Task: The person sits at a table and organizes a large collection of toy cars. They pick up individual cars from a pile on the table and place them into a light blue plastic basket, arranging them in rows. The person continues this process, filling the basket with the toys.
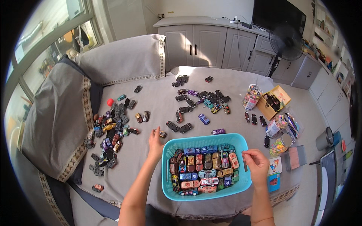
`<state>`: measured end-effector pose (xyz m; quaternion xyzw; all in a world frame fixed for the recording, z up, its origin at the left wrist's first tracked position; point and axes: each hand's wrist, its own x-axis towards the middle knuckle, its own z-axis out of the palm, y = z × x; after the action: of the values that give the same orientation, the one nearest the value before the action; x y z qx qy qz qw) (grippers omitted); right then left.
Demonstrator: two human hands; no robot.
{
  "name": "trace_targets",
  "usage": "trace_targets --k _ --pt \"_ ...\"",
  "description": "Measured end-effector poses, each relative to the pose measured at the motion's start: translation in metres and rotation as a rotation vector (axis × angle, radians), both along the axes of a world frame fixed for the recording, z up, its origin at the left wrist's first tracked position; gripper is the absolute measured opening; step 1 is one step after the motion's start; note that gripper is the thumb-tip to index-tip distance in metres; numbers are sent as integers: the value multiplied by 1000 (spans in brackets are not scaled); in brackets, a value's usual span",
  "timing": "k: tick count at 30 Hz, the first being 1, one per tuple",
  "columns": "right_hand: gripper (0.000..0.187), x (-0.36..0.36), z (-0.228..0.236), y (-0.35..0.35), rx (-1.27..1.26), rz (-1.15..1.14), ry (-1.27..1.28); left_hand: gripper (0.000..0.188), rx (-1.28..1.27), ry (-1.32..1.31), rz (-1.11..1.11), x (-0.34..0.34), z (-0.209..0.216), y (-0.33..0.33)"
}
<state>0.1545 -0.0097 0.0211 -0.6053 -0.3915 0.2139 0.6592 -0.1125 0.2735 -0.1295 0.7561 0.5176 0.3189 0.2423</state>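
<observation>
A turquoise plastic basket sits close in front of me, with several toy cars lined up in rows inside it. My right hand is at the basket's right rim, its fingers curled in against the edge by the handle slot. Off the basket's left side, my left hand reaches forward with fingers apart, right beside a small yellowish toy car on the cover. Just past the basket's far rim lies a purple toy car.
Heaps of toy cars spread over the sofa cover at left and beyond the basket. To the right stand bead-filled jars, an open wooden box and a clear bin. A black fan stands farther back.
</observation>
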Motion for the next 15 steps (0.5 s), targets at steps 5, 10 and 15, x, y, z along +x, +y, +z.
trace_targets --k 5,10,15 --pt "9 8 -5 -12 -65 -40 -64 104 84 230 -129 54 13 21" --pt "11 5 2 -17 -28 -35 -261 62 310 320 -226 77 16 20" --pt "12 7 1 -18 -20 -26 -287 41 493 419 -361 81 23 22"
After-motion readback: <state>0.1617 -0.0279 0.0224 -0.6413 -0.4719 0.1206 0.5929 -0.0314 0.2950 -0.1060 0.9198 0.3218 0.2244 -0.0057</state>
